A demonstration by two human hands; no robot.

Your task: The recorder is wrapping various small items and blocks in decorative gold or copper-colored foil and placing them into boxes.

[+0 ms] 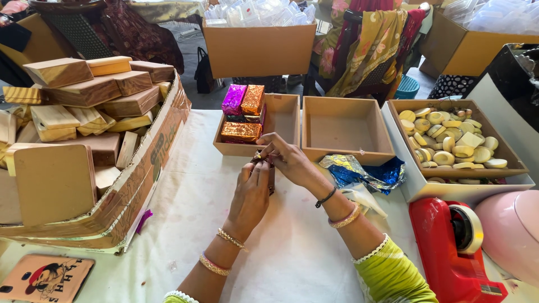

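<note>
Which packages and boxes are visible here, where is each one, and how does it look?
Wrapped packets: in the left wooden tray, purple, orange, shiny blocks.
Small packet: between left hand and right hand, dark foil.
Cardboard box: behind the trays, brown, holding clear bags.
Foil sheets: right of the hands, blue and gold, crumpled.

Soft, even daylight fills the room, strongest toward the far edge of the white table (292, 247), and shadows under the hands stay faint. The crumpled blue foil (368, 171) and the wrapped blocks (241, 115) throw small glints. Focus holds sharp mid-table, while straight lines bow at the corners.
</note>
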